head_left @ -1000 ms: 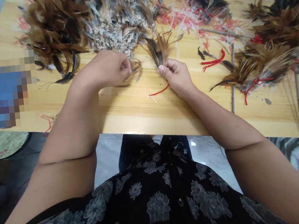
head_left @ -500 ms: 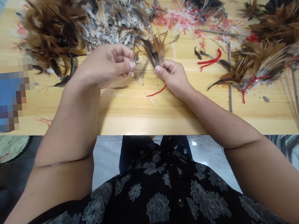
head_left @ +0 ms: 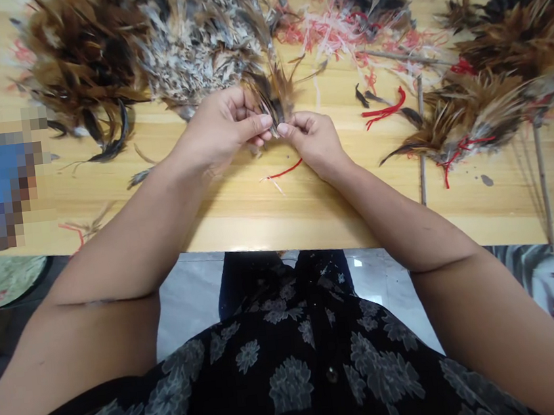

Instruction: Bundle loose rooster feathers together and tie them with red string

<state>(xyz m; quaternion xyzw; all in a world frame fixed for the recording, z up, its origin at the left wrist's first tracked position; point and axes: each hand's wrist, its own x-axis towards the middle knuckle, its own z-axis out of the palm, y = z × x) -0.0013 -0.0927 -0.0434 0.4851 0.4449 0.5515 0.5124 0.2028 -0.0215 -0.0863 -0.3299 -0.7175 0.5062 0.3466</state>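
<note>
Over the middle of the table, my right hand (head_left: 314,139) pinches the base of a small bunch of brown and black feathers (head_left: 278,95), its tips fanned away from me. My left hand (head_left: 236,124) is right beside it, thumb and fingers pinched together at the bunch's left side, with what looks like a feather between them. The quill ends are partly hidden by my fingertips. A red string (head_left: 285,169) lies on the table just below my hands. Beyond my left hand spreads a heap of grey-white feathers (head_left: 201,50).
A large pile of brown feathers (head_left: 82,50) lies at the back left, with pink and white strings (head_left: 325,31) at the back centre. On the right are feather bundles (head_left: 475,114) tied with red string and thin sticks (head_left: 544,186). The wooden table's (head_left: 279,227) front edge is near me.
My left hand has moved right and come up to the feather bunch in my right hand. The right hand has stayed nearly in place. The whole view has shifted slightly.
</note>
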